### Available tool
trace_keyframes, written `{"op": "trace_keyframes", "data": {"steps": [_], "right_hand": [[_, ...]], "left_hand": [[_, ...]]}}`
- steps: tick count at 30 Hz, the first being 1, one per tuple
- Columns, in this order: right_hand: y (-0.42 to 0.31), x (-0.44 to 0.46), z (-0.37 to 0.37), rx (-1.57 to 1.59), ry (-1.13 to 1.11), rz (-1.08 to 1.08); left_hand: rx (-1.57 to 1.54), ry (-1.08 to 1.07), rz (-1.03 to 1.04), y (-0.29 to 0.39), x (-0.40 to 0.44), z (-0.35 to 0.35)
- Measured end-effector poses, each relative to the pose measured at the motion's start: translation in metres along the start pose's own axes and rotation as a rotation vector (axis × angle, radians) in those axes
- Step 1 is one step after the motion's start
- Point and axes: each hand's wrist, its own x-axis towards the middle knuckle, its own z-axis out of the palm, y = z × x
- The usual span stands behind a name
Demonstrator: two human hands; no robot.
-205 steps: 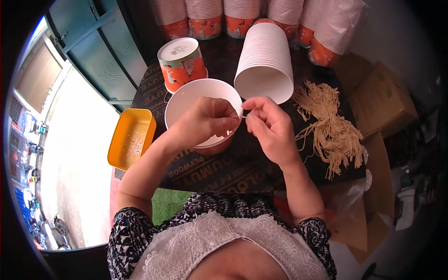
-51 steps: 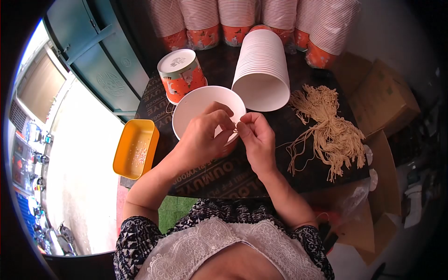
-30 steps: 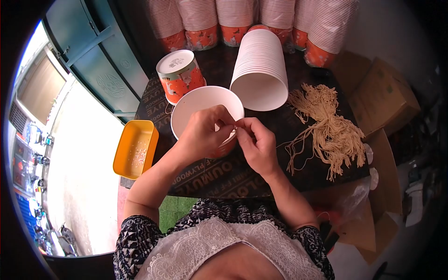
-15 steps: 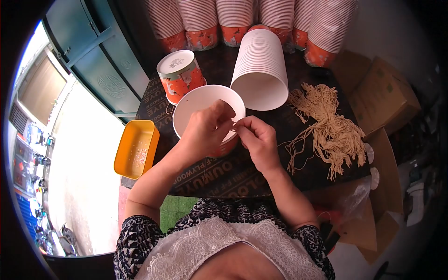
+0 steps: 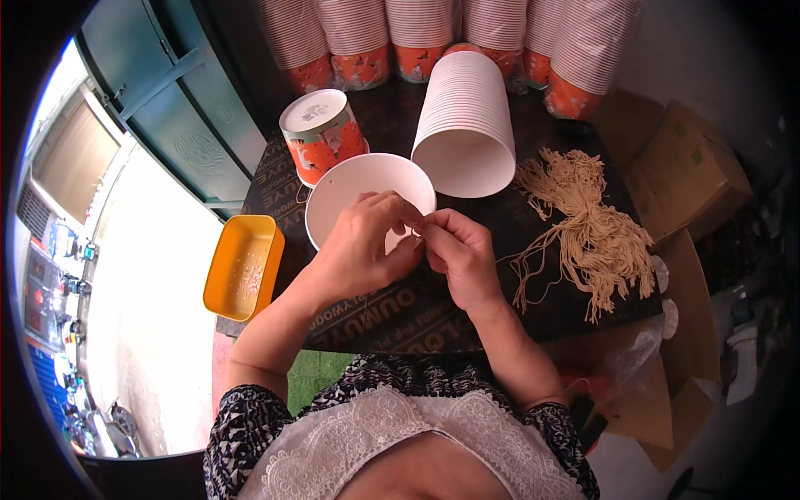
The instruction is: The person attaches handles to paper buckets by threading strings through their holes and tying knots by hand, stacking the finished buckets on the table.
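The step in hand seems to be fine fingertip work at the near right rim of the open cup (image 5: 354, 177), upright on the desk (image 5: 346, 323). The right hand (image 5: 467, 257) presses thumb and forefinger together, probably on a thin cord; whether the left hand (image 5: 358, 246) grips it too, I cannot tell. It calls for a steady pinch. The upturned cup (image 5: 329, 152) and cup stack (image 5: 467, 96) crowd behind; room is toward the near edge.

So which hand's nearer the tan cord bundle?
Right. The right hand is left of the tan cord bundle; the left hand is farther left, by the frontmost cup.
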Motion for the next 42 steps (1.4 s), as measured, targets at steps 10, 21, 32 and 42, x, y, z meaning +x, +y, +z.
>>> {"op": "trace_keyframes", "data": {"steps": [10,21,32,42], "right_hand": [[-0.008,-0.015,-0.002,-0.633,0.182,-0.412],[-0.012,-0.036,-0.024,-0.994,0.292,-0.656],[0.002,-0.037,-0.028,-0.971,0.334,-0.569],[-0.004,-0.022,0.018,-0.981,-0.062,-0.73]], "left_hand": [[0.043,0.04,-0.039,-0.006,-0.004,0.002],[0.074,0.011,-0.077,-0.005,-0.005,0.0],[0.057,-0.013,-0.146,-0.006,-0.006,0.0],[-0.399,0.334,-0.158,0.002,-0.006,0.004]]}}
